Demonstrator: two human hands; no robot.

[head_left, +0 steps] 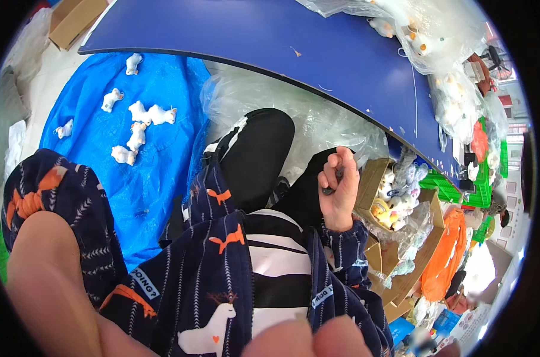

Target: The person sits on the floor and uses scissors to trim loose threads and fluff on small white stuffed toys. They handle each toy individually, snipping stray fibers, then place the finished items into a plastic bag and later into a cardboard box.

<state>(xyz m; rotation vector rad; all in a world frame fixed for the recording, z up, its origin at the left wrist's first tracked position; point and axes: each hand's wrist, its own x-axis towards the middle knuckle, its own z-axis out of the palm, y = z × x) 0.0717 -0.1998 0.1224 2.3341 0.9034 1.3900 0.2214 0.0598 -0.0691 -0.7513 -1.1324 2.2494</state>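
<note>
My right hand (339, 189) is raised over my right thigh, palm up, with its fingers curled. A small dark object (328, 191) shows between the curled fingers and palm; its kind cannot be made out. My left forearm rises large at the lower left, close to the camera. Of my left hand (282, 341), only blurred fingertips show at the bottom edge; the rest is out of the picture, and whatever it touches is hidden. On the blue plastic sheet (163, 172) to my left lie several small white plush toys (137, 135), away from both hands.
A blue table (240, 35) stretches across in front of my knees. Clear plastic bags of plush toys (454, 107) sit at its right end. Cardboard boxes (422, 250), one holding colourful plush toys (395, 202), stand right of my right hand. Beyond are an orange bag (445, 256) and green crates (439, 187).
</note>
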